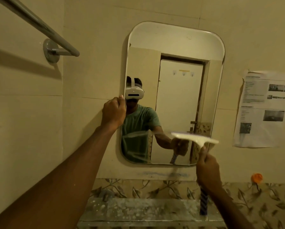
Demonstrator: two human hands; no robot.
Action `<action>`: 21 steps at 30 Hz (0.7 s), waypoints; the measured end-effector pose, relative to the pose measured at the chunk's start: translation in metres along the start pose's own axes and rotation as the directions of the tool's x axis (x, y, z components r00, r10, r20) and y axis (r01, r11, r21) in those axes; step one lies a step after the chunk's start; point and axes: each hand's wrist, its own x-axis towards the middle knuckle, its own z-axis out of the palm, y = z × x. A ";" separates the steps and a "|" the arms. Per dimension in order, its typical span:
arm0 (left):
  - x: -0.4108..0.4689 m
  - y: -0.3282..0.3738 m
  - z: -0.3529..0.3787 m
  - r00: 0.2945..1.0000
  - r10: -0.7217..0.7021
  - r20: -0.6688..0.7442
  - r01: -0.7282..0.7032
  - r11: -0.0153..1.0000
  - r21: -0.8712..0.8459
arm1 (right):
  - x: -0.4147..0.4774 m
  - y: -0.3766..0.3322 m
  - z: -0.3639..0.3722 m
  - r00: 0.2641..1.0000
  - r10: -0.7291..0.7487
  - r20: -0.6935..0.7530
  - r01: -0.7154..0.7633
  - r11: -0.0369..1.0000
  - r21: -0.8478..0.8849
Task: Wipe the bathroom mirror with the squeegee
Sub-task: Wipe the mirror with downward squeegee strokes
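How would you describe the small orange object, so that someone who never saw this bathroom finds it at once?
Start at the mirror on the wall, then look below its lower right corner, under the paper sheet. The orange object sits there, just above the leaf-patterned tile band. It is the only bright orange thing in view.

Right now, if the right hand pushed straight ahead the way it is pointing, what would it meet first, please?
Probably the mirror: the right hand holds the squeegee with its blade towards the glass's lower right part. Whether the blade already touches is unclear.
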 end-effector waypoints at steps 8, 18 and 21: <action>0.000 0.000 0.000 1.000 -0.017 -0.004 0.016 0.999 -0.033 | 0.026 -0.036 -0.023 1.000 -0.003 0.020 0.001 0.998 0.067; 0.000 -0.001 -0.004 1.000 -0.005 -0.003 0.005 0.998 -0.058 | -0.024 -0.006 0.013 0.999 0.050 0.014 -0.050 0.996 0.068; 0.001 -0.001 -0.005 1.000 -0.024 0.019 0.025 0.996 -0.091 | -0.029 -0.015 0.012 0.997 0.078 0.027 -0.079 0.995 0.053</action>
